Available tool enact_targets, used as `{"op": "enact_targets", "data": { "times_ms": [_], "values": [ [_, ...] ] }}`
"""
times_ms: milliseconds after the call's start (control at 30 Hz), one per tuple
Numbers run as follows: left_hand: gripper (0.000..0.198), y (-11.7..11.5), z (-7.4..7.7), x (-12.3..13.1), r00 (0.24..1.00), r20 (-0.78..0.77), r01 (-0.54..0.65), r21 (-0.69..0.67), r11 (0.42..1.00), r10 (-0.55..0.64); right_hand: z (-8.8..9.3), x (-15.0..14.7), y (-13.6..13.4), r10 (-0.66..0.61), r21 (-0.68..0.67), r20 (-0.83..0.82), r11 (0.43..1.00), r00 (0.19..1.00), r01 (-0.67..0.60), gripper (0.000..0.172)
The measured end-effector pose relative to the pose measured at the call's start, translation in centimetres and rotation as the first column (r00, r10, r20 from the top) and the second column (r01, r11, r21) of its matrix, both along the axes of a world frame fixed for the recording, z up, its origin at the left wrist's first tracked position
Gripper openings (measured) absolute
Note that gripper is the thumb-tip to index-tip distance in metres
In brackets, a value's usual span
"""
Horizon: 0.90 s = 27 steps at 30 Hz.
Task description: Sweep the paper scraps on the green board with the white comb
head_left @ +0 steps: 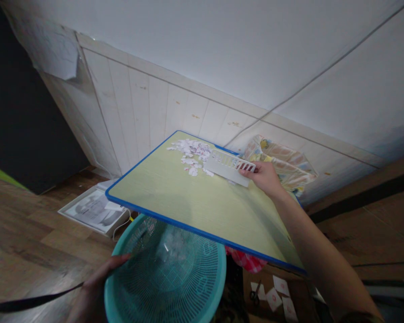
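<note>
My right hand [264, 177] grips one end of a flat white slotted plastic piece [227, 170], whose lower edge rests against the yellow-green tabletop [161, 179] with blue edging. Beyond its far end lies a spread of torn white paper scraps [191, 150], with some scraps close against it. Below the table's near edge, my left hand [101, 278] holds the left rim of a round teal plastic basket [202, 278]. Clear, shiny material [171, 244] lies inside the basket.
A patterned cloth [279, 161] is beside the wall behind the table. A shallow white box [94, 208] sits on the wooden floor at left. Scissors [255, 294] and printed cards [274, 298] lie below the table at right, near a red checked cloth [247, 261].
</note>
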<state>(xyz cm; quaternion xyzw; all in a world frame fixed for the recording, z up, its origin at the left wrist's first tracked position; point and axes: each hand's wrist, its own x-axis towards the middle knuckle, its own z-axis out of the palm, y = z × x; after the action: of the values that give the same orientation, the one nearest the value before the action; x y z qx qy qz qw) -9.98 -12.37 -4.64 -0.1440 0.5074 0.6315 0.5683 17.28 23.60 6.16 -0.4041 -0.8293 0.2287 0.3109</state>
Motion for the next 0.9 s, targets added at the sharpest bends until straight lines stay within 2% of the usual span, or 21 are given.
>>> {"op": "enact_targets", "data": {
  "times_ms": [133, 300, 433, 500, 667, 900],
  "values": [
    [0.044, 0.1, 0.1, 0.2, 1.0, -0.003, -0.002, 0.017, 1.0, 0.002, 0.1, 0.4, -0.3, 0.02, -0.022, -0.02, 1.0, 1.0, -0.021, 0.032],
    [0.035, 0.3, 1.1, 0.5, 0.999, 0.005, -0.039, -0.009, 0.999, 0.039, 0.1, 0.8, -0.9, -0.023, -0.033, -0.064, 0.999, 0.998, 0.021, 0.033],
    [0.038, 0.4, 1.6, 0.7, 1.0, -0.017, -0.026, -0.03, 0.999, 0.025, 0.3, 1.0, -1.3, -0.018, -0.037, -0.077, 0.999, 0.997, 0.015, 0.034],
    [0.035, 0.4, 1.5, 0.6, 1.0, -0.018, -0.014, -0.026, 1.0, 0.014, 0.5, 1.1, -1.4, -0.01, -0.035, -0.061, 0.999, 0.998, 0.008, 0.033],
    [0.013, 0.3, 1.1, 0.5, 1.0, -0.028, -0.004, -0.014, 1.0, 0.003, 0.7, 1.6, -1.8, 0.063, -0.071, -0.003, 0.996, 0.998, -0.063, 0.031],
    [0.01, 0.2, 0.9, 0.6, 0.999, -0.032, -0.029, 0.032, 0.999, 0.03, -0.2, 1.8, -3.4, 0.051, -0.101, -0.051, 0.993, 0.997, -0.056, 0.031]
  ]
}}
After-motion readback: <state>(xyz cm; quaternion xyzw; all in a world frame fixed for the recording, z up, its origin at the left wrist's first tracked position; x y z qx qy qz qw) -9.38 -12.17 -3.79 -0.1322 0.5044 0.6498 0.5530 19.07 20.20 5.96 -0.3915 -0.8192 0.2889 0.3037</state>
